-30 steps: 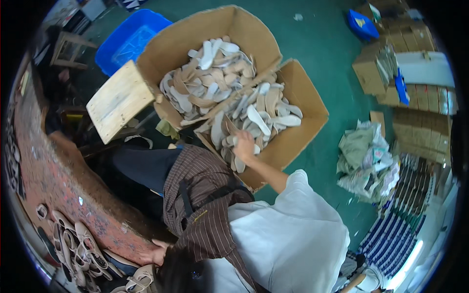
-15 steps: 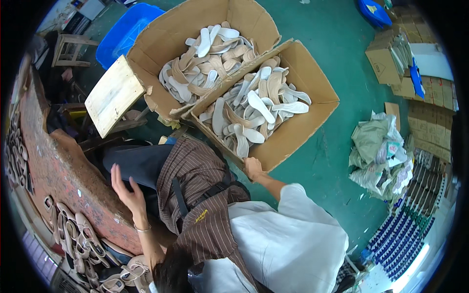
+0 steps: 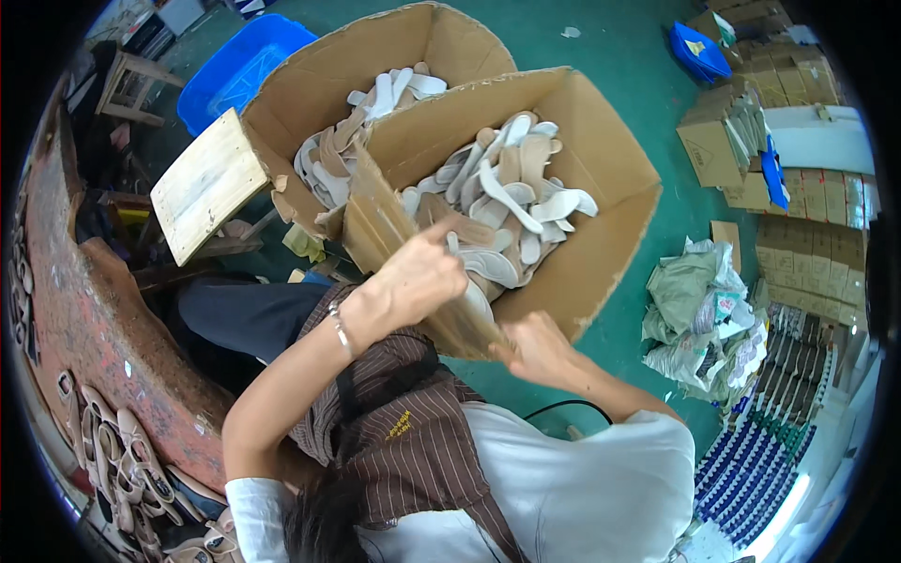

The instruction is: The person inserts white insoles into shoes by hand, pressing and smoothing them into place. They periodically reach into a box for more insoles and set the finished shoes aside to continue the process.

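Note:
A cardboard box [image 3: 601,235] full of white and beige shoe insoles [image 3: 511,192] stands in front of me, its near wall toward my body. My left hand [image 3: 422,280], with a bracelet on the wrist, is closed over the top edge of that near wall. Farther right along the same edge, my right hand [image 3: 540,349] grips the wall near the corner. Both hands hide parts of the rim. Beyond and to the left, a second cardboard box [image 3: 375,42], partly covered by the first, also holds insoles [image 3: 324,174].
A pale wooden board [image 3: 208,188] and a blue plastic bin [image 3: 249,70] are left of the boxes. The worn workbench [image 3: 141,338] bears several beige shoes [image 3: 122,460]. Stuffed plastic bags [image 3: 699,319] lie on the green floor at right, near stacked cartons [image 3: 812,239].
My left hand has come from above the bench to the near box's edge. That box now sits higher and overlaps more of the far box. My right hand has shifted right and nearer.

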Available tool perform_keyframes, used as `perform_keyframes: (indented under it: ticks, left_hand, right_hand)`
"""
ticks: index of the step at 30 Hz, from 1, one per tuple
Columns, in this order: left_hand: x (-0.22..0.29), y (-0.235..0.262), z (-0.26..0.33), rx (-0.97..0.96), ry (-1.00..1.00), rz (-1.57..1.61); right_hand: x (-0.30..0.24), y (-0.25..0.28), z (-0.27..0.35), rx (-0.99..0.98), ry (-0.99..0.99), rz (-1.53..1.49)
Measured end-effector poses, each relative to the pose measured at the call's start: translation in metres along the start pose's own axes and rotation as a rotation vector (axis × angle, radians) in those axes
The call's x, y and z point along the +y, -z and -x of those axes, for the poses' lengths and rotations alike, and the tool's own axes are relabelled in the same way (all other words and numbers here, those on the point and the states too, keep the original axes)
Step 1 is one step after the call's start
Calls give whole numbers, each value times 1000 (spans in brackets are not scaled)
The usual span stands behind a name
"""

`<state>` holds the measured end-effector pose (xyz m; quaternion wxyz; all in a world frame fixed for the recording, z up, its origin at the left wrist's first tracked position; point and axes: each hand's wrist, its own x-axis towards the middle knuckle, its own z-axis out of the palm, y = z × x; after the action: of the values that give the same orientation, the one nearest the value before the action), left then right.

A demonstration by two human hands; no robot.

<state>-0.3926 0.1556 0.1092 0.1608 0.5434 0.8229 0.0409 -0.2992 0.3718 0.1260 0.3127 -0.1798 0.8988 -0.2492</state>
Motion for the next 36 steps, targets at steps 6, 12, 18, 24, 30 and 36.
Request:
perform_keyframes:
  ticks: [6, 12, 18, 24, 30, 36]
  left_hand:
    - [68, -30, 78, 305, 45, 69]
    - [85, -34, 101, 322, 234, 180]
    - [81, -46, 106, 359, 298, 151]
    - [74, -51, 103, 363, 322, 168]
    - [64, -50, 94, 336, 363, 175]
    - [66, -51, 88, 340, 389, 185]
  right_hand:
    - [21, 36, -65, -737, 364, -311]
    - [158, 19, -288, -87, 141, 1411]
    - [210, -29, -360, -278, 29, 1516]
    - [238, -46, -375, -491, 189, 1461]
    - [239, -55, -390, -597, 75, 1265]
    - [247, -65, -377, -383, 45, 1250]
